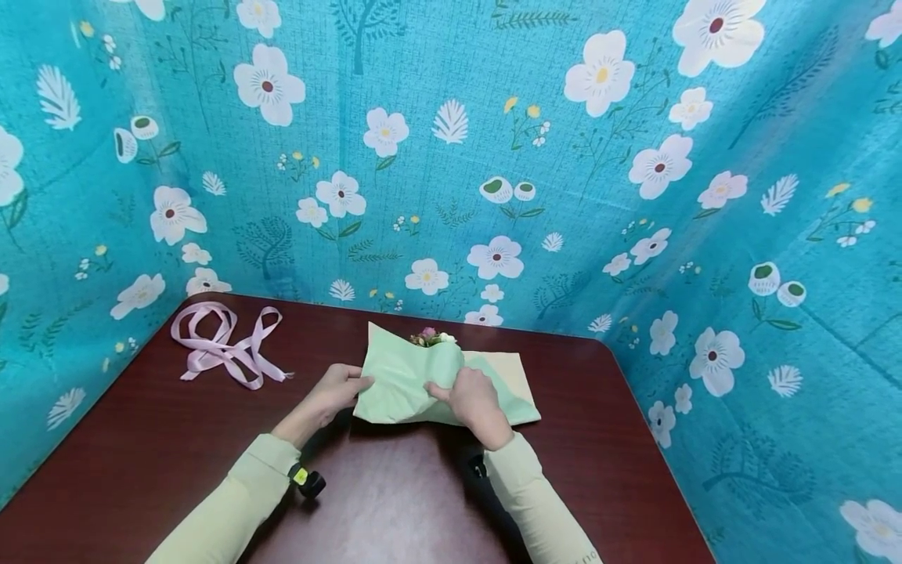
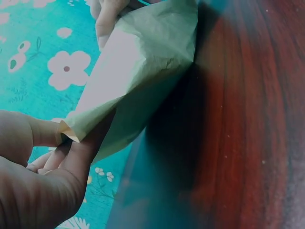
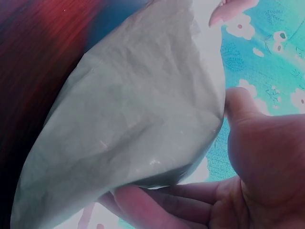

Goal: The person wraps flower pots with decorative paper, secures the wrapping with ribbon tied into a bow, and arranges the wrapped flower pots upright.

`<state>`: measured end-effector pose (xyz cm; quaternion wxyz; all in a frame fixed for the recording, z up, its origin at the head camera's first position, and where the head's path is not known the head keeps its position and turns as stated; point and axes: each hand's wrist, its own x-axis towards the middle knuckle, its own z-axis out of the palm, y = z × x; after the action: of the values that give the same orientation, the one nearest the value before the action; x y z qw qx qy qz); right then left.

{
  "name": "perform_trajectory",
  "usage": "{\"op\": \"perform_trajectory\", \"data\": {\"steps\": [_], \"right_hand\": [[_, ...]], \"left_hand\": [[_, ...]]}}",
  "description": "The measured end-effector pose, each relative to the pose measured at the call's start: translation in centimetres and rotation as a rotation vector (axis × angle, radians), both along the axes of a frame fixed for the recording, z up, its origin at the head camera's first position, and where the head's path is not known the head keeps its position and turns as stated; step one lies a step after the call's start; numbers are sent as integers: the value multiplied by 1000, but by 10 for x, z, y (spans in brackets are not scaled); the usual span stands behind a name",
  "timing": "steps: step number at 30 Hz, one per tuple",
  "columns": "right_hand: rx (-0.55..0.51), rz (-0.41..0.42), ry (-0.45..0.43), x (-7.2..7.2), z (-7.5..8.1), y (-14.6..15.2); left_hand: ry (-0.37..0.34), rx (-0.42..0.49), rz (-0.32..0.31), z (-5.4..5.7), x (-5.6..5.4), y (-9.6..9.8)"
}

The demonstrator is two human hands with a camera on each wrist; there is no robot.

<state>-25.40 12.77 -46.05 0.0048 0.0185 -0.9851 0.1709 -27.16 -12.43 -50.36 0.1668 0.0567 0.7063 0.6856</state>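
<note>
A sheet of light green wrapping paper [image 1: 402, 380] lies folded across a small bunch of flowers [image 1: 431, 338], whose pink and white heads peek out at the back edge. My left hand [image 1: 337, 392] pinches the paper's left edge between thumb and fingers; the left wrist view shows the paper corner [image 2: 71, 130] caught there. Around the right part of the paper, my right hand [image 1: 474, 398] grips a rolled fold, thumb on one side and fingers [image 3: 143, 210] beneath in the right wrist view. The flower stems are hidden inside the paper.
A loosely looped pink ribbon [image 1: 218, 351] lies at the far left of the dark red wooden table [image 1: 395, 486]. Cream-coloured paper [image 1: 510, 370] shows at the right behind the green. A blue flowered cloth [image 1: 437, 157] hangs around the table's back and sides.
</note>
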Motion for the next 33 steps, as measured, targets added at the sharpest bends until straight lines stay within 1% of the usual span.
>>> {"op": "perform_trajectory", "data": {"steps": [3, 7, 9, 13, 17, 21, 24, 25, 26, 31, 32, 33], "right_hand": [[1, 5, 13, 2, -1, 4], [-3, 4, 19, 2, -3, 5], [3, 4, 28, 2, -3, 5], [24, -3, 46, 1, -2, 3], [60, -23, 56, -1, -4, 0], [97, -24, 67, -3, -5, -3], [111, -23, 61, -4, -4, -5], [115, -24, 54, -4, -3, -5], [117, -24, 45, -4, -2, -5], [108, -15, 7, -6, -1, -5], [105, -13, 4, -6, -1, -5], [101, -10, 1, -6, -2, -5]], "left_hand": [[-3, 12, 7, 3, 1, 4], [6, -1, -1, 8, 2, 6], [22, -14, -13, 10, 2, 7], [46, -33, -9, 16, 3, 9], [92, -58, -13, 21, 6, 12], [162, -95, -25, 27, 8, 15], [198, -86, -36, 29, 9, 17], [201, -85, -36, 30, 10, 18], [203, -80, -39, 34, 12, 20], [199, -81, -39, 35, 11, 25], [202, -76, -39, 34, 11, 26], [211, -78, -34, 31, 9, 27]]}}
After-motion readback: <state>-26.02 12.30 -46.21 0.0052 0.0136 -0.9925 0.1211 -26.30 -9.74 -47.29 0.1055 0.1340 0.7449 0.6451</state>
